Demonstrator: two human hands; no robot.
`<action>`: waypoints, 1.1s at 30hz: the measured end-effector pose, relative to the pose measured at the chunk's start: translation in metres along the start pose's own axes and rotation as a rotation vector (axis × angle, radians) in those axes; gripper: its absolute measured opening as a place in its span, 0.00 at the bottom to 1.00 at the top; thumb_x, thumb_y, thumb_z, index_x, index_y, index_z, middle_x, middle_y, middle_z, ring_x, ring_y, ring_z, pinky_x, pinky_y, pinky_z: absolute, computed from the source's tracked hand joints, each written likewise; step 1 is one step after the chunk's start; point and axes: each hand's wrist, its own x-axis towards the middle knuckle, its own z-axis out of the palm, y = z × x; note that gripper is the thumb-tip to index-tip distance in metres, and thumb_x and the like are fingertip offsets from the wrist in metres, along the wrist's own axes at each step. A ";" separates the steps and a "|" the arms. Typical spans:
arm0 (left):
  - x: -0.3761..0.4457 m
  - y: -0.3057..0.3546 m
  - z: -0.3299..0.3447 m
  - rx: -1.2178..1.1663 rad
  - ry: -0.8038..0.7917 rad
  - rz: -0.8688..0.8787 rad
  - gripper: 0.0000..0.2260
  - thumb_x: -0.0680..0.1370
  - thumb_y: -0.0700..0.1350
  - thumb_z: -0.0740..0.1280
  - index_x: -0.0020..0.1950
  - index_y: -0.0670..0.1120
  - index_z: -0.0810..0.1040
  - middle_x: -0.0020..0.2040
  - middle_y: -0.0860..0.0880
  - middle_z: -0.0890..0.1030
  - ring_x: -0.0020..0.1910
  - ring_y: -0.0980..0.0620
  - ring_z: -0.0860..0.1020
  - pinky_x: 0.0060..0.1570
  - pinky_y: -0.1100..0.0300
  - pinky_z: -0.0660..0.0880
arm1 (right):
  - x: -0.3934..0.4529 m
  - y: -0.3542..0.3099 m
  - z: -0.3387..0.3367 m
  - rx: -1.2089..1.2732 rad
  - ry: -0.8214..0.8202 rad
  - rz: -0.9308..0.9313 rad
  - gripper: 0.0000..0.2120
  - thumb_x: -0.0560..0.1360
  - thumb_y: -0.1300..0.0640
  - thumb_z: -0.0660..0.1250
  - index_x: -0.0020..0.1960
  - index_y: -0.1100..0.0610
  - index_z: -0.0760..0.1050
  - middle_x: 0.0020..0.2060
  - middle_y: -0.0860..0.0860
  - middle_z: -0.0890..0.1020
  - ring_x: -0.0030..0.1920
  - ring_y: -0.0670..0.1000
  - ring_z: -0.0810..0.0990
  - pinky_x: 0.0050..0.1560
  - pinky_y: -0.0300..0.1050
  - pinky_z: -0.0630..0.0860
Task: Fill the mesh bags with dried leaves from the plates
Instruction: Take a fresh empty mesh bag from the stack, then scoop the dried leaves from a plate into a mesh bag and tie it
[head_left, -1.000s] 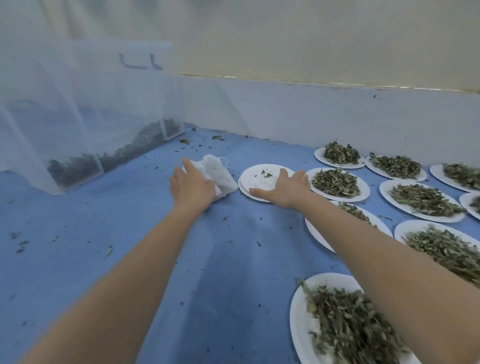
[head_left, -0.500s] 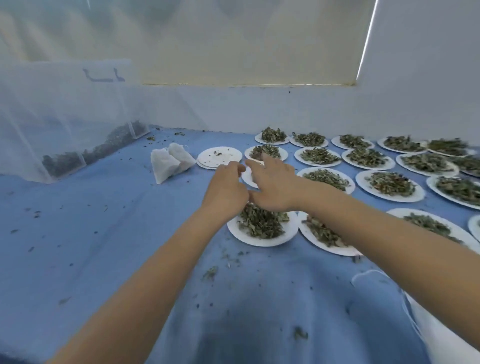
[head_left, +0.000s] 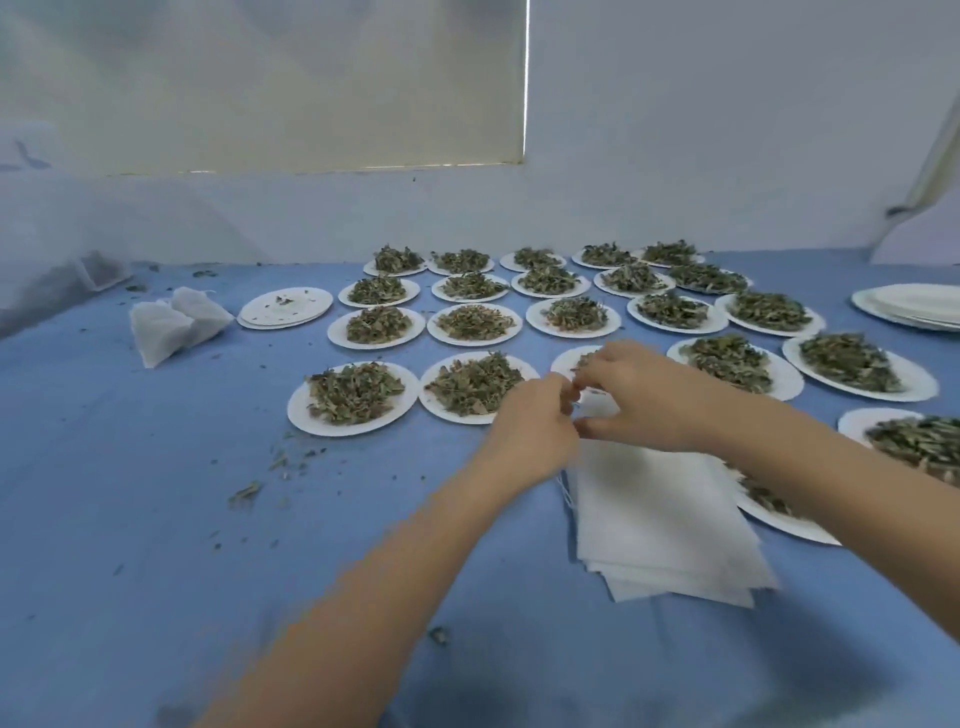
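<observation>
At frame centre, the left hand and right hand meet, fingers pinching the top edge of a flat white mesh bag hanging over the blue-covered desk. White paper plates of dried green leaves fill the middle and right; two filled white mesh bags lie at left.

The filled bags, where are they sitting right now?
In the head view, the filled bags lie on the blue cloth at far left, just left of the emptied plates and well clear of both hands.
</observation>
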 end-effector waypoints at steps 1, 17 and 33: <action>-0.001 0.001 0.009 -0.011 -0.011 0.020 0.15 0.74 0.37 0.61 0.60 0.43 0.74 0.58 0.46 0.76 0.56 0.46 0.74 0.54 0.58 0.70 | -0.006 0.009 0.003 -0.006 0.024 -0.001 0.21 0.73 0.42 0.66 0.61 0.52 0.73 0.53 0.49 0.72 0.58 0.49 0.68 0.56 0.41 0.66; 0.007 0.003 0.030 -0.171 0.394 0.133 0.14 0.76 0.46 0.67 0.61 0.48 0.74 0.56 0.49 0.73 0.56 0.52 0.68 0.54 0.64 0.63 | 0.004 0.040 -0.003 0.066 0.337 -0.122 0.13 0.76 0.53 0.67 0.58 0.54 0.74 0.49 0.49 0.84 0.45 0.50 0.79 0.41 0.43 0.69; 0.006 0.001 -0.014 -0.612 0.421 -0.054 0.06 0.79 0.47 0.62 0.49 0.47 0.77 0.42 0.49 0.79 0.39 0.58 0.73 0.37 0.66 0.68 | 0.035 0.002 -0.037 0.168 0.538 -0.118 0.17 0.68 0.41 0.68 0.50 0.51 0.72 0.37 0.45 0.77 0.40 0.50 0.75 0.45 0.48 0.74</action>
